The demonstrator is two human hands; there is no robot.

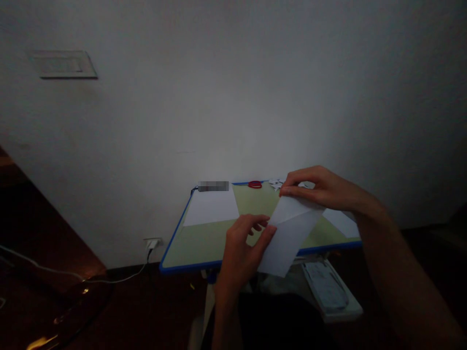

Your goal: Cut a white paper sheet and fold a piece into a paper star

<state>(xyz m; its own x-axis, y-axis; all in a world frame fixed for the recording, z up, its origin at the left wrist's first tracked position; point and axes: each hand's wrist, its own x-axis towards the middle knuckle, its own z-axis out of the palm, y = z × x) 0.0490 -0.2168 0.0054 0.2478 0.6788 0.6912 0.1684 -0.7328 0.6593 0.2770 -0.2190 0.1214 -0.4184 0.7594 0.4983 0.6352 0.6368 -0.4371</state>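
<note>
A white sheet of paper [288, 238] with a crease across its upper part is held up, tilted, above the near edge of the table. My right hand [314, 187] pinches its top corner between thumb and fingers. At the paper's left edge, my left hand [248, 243] has its thumb on the front and its curled fingers at the edge, gripping it. Behind the hands, red-handled scissors [255, 184] lie at the table's back edge, beside a pile of small white paper pieces [276, 184].
The green table [204, 248] has a blue rim and stands against a wall. A large white sheet [211, 206] lies on its left, another white sheet [342, 222] on its right. Below is a white open box [330, 289]. A plugged-in cable [150, 248] runs at left.
</note>
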